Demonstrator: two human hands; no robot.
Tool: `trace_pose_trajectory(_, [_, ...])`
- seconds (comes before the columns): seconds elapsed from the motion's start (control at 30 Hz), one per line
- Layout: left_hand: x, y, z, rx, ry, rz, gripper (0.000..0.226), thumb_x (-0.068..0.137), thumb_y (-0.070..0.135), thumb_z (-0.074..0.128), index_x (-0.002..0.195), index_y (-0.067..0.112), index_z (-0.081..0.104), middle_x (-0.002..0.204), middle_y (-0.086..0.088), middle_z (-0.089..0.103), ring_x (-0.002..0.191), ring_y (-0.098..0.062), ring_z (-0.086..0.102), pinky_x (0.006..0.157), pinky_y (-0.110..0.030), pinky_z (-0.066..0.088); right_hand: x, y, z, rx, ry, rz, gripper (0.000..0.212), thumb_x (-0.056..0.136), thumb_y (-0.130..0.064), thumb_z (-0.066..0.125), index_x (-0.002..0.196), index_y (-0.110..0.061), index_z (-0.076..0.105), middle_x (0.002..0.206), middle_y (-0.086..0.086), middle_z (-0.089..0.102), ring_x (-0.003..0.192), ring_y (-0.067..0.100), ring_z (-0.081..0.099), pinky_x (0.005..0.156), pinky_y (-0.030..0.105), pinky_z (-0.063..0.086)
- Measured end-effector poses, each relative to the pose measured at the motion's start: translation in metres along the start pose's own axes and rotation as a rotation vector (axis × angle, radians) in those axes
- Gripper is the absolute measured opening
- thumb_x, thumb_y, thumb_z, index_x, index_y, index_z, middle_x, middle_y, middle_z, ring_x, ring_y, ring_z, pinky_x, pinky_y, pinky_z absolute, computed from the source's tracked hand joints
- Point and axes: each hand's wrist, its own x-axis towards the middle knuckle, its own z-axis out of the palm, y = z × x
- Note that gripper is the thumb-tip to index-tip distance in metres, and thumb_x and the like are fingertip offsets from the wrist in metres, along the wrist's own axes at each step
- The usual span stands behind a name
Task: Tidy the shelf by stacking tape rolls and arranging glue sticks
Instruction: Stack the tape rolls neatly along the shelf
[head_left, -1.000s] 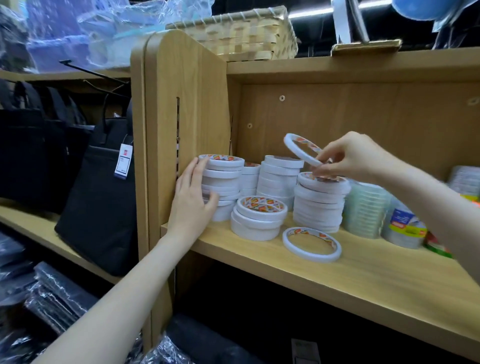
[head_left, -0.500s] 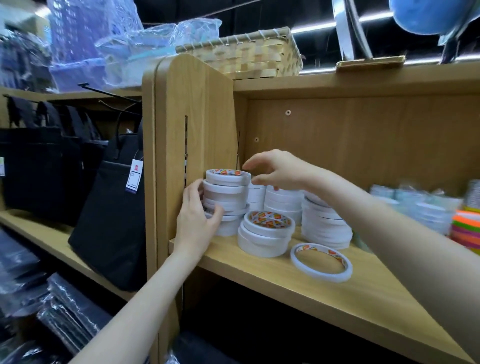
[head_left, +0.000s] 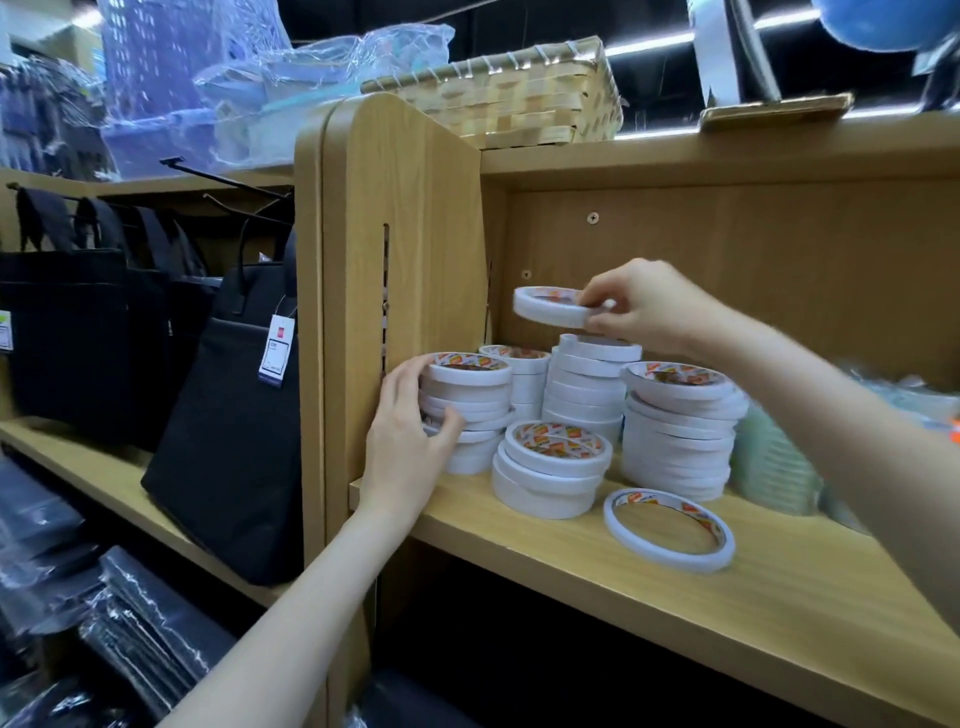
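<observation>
My right hand (head_left: 641, 306) pinches a thin white tape roll (head_left: 553, 306) above the rear stack (head_left: 589, 387). At nine o'clock, my left hand (head_left: 410, 441) cups the leftmost white stack (head_left: 470, 410) on the wooden shelf (head_left: 675, 613).

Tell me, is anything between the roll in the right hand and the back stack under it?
Nothing visible. The right hand pinches the tape roll in open air above the back stack, whose top is bare.
</observation>
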Motion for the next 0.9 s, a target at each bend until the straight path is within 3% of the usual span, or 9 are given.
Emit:
trace_pose_trajectory(0.1, [0.0,0.0,0.001,0.02,-0.012,-0.051,0.056,0.087,0.015,0.057,0.138,0.01,0.034,0.135,-0.005,0.046,0.119,-0.018,0.048,0.098,-0.031,0.044,-0.025,0.026,-0.023,-0.183,-0.093,0.146,0.022,0.084,-0.015,0.061,0.104,-0.011,0.069,0.103,0.009,0.067,0.095,0.024,0.057,0.074,0.025,0.039])
trace_pose_trajectory(0.23, [-0.003,0.004,0.002,0.034,-0.021,-0.075,0.054,0.087,0.017,0.058,0.135,0.009,0.035,0.133,-0.007,0.048,0.118,-0.02,0.049,0.095,-0.028,0.042,-0.053,0.039,-0.026,-0.227,-0.219,0.253,0.02,0.08,-0.013,0.064,0.1,-0.013,0.07,0.091,0.003,0.063,0.084,0.019,0.052,0.073,0.027,0.042])
trace_pose_trajectory(0.33, [-0.005,0.006,0.001,0.047,-0.026,-0.079,0.056,0.086,0.018,0.06,0.135,0.009,0.035,0.131,-0.007,0.048,0.117,-0.019,0.048,0.092,-0.024,0.041,-0.057,0.036,-0.029,-0.217,-0.241,0.25,0.024,0.08,-0.014,0.064,0.103,-0.011,0.069,0.089,0.001,0.061,0.085,0.017,0.052,0.071,0.025,0.039])
trace_pose_trajectory(0.4, [-0.006,0.006,0.002,0.056,-0.031,-0.07,0.058,0.085,0.019,0.062,0.135,0.008,0.035,0.13,-0.006,0.047,0.118,-0.018,0.047,0.092,-0.024,0.041,-0.052,0.027,-0.035,-0.209,-0.23,0.229,0.031,0.078,-0.019,0.068,0.109,-0.014,0.065,0.099,0.002,0.064,0.092,0.019,0.056,0.074,0.027,0.044])
trace_pose_trajectory(0.5, [-0.006,0.005,0.002,0.07,-0.015,-0.068,0.059,0.083,0.02,0.064,0.134,0.008,0.036,0.128,-0.006,0.046,0.117,-0.018,0.047,0.092,-0.024,0.041,-0.033,-0.001,-0.029,-0.139,-0.135,0.04,0.037,0.081,-0.022,0.068,0.117,-0.016,0.061,0.114,0.002,0.064,0.1,0.016,0.056,0.085,0.023,0.043])
trace_pose_trajectory(0.6, [-0.005,0.005,0.001,0.068,-0.032,-0.069,0.063,0.083,0.021,0.065,0.137,0.009,0.035,0.132,-0.006,0.047,0.118,-0.018,0.048,0.093,-0.025,0.042,-0.007,-0.034,0.006,-0.004,-0.232,-0.123,0.038,0.088,-0.016,0.06,0.125,-0.016,0.056,0.122,0.0,0.058,0.088,0.007,0.048,0.071,0.013,0.036])
trace_pose_trajectory(0.67, [-0.005,0.005,0.0,0.078,-0.046,-0.065,0.066,0.083,0.021,0.065,0.14,0.01,0.033,0.135,-0.006,0.047,0.121,-0.019,0.047,0.098,-0.031,0.043,0.007,-0.048,0.034,0.075,-0.275,-0.144,0.033,0.089,-0.011,0.056,0.123,-0.012,0.059,0.111,0.0,0.061,0.074,0.007,0.05,0.058,0.013,0.04])
trace_pose_trajectory(0.8, [-0.005,0.004,-0.001,0.077,-0.047,-0.088,0.071,0.082,0.02,0.066,0.142,0.011,0.029,0.138,-0.005,0.046,0.125,-0.02,0.044,0.104,-0.037,0.039,0.014,-0.046,0.056,0.128,-0.112,-0.14,0.022,0.086,-0.004,0.059,0.105,-0.005,0.07,0.103,0.011,0.07,0.066,0.008,0.05,0.06,0.011,0.036])
trace_pose_trajectory(0.9, [-0.005,0.002,-0.002,0.054,-0.056,-0.102,0.073,0.082,0.019,0.066,0.143,0.012,0.027,0.137,-0.005,0.047,0.125,-0.019,0.045,0.103,-0.036,0.04,0.006,-0.032,0.034,0.192,-0.022,-0.098,0.018,0.084,-0.008,0.064,0.1,-0.007,0.072,0.088,0.006,0.068,0.051,0.0,0.049,0.058,0.01,0.035])
